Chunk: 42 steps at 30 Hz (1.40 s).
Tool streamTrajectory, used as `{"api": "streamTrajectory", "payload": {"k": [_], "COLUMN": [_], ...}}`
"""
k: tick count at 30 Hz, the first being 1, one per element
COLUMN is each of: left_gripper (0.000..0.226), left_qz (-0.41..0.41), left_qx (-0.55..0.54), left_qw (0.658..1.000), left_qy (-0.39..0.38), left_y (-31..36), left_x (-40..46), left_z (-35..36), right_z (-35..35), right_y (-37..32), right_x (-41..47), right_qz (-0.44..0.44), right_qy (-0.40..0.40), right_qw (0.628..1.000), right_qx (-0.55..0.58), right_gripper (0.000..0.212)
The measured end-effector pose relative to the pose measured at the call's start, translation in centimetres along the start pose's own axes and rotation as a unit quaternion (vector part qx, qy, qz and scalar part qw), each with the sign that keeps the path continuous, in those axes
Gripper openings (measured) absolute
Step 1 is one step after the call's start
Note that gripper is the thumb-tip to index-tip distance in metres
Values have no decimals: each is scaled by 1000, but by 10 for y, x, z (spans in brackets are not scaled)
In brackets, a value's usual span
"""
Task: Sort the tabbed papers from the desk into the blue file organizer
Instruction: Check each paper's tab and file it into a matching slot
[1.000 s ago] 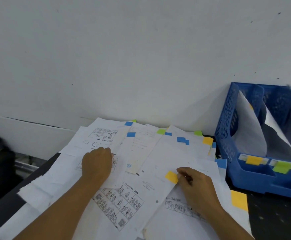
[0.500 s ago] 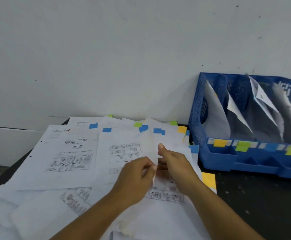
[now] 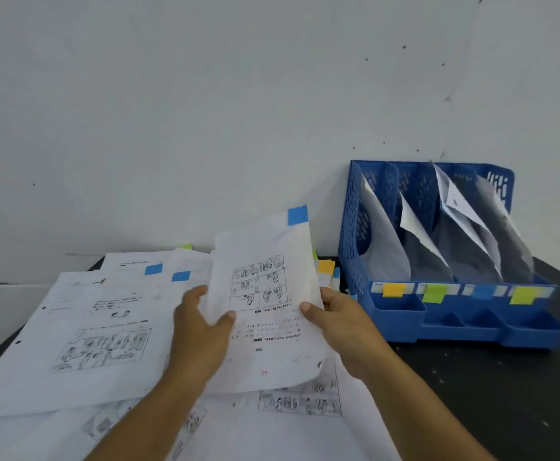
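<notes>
I hold a white sheet with a blue tab (image 3: 265,294) raised above the desk, its printed side toward me and the tab at its top right corner. My left hand (image 3: 202,331) grips its left edge, thumb on the front. My right hand (image 3: 342,322) grips its right edge the same way. A spread of tabbed papers (image 3: 99,331) covers the desk to the left and below. The blue file organizer (image 3: 451,314) stands to the right against the wall, its compartments holding sheets, with orange, green, blue and yellow-green labels along its front.
The dark desk (image 3: 491,387) shows bare to the right of my forearm and in front of the organizer. A white wall (image 3: 205,111) rises directly behind the desk. More sheets with orange and green tabs (image 3: 325,267) lie between the held sheet and the organizer.
Both hands took one sheet out of the pile and lifted it upright. The view has swung right, bringing the whole organizer into sight.
</notes>
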<state>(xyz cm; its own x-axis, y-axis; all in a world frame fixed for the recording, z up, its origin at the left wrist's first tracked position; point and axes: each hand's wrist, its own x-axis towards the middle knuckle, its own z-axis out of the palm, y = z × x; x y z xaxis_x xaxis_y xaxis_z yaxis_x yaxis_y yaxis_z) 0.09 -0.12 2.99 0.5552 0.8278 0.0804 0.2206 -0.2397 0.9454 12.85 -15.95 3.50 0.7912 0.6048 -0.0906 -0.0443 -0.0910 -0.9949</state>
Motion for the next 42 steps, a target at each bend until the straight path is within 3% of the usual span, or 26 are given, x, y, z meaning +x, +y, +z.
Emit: {"api": "streamTrajectory", "payload": {"k": [2,5,7,14,23,28,34,39,42], "left_gripper": [62,30,19,23,22,15,12,27,37], "left_qz": [-61,-98,-80,5,78,118,141,192,233], "left_qx": [-66,-166,-180,-167,-188,-182,-201,-148,-111], "left_qw": [996,976,971,954,936,944,958,961,958], "left_qy": [-29,-99,-136,-248,-287,-250,-145,-136,-126], "left_y": [6,11,14,43,104,145,178,203,213], "left_x": [12,28,33,19,8,3,-1,-12,-16], "left_z": [-7,-14,-14,8,63,106,157,202,225], "right_z": [-10,-28,-39,-83,-159,-209,-248,-261,-264], "right_y": [-7,-13,-21,-51,-94,-127,-168,-195,-204], "right_x": [-6,-16,-23,-44,-87,-104,-119,-107,-92], "right_qz": [-3,-6,-21,-82,-146,-226,-324,-367,-367], "right_qy": [-9,-22,-22,105,211,342,502,568,584], "right_qw": [1000,999,999,991,959,912,802,735,715], "right_qx": [21,29,22,-4,-122,-26,4,-48,-111], "right_gripper": [19,22,22,20,24,28,19,25,26]}}
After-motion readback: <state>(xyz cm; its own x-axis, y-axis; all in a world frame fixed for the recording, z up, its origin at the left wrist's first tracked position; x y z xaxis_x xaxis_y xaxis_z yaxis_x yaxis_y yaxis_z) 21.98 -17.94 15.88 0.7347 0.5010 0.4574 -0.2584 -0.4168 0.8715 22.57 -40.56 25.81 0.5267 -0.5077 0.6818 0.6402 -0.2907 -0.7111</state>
